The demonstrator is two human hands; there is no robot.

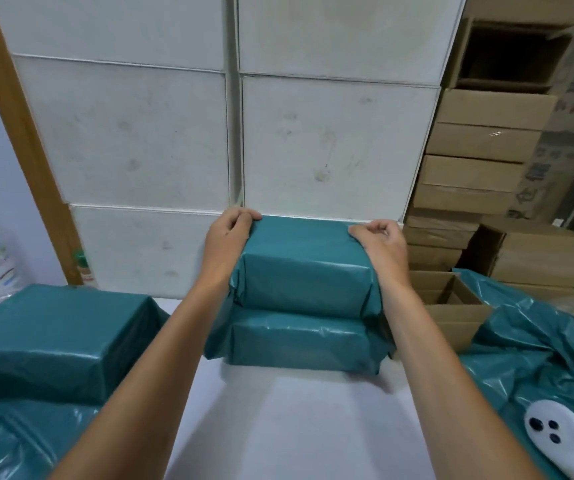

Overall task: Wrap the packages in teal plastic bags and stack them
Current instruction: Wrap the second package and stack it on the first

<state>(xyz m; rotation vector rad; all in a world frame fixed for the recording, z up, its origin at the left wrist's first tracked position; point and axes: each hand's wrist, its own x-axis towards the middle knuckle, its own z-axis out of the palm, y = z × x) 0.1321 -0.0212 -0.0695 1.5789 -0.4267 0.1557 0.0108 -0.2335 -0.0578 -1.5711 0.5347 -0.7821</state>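
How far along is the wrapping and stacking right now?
Done: a wrapped lower package sits on the table, another wrapped package off to the left. In hand: left hand and right hand hold the top package on that stack. Left: loose teal bags at right suggest more wrapping.

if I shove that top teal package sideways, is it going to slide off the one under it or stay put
The top package would probably slide rather than tip: it is low and wide, and glossy plastic rests on the glossy plastic of the bottom package. It looks fairly rigid and boxy, so it should move as one piece. With the left hand and right hand gripping its far corners, it seems controlled for now.
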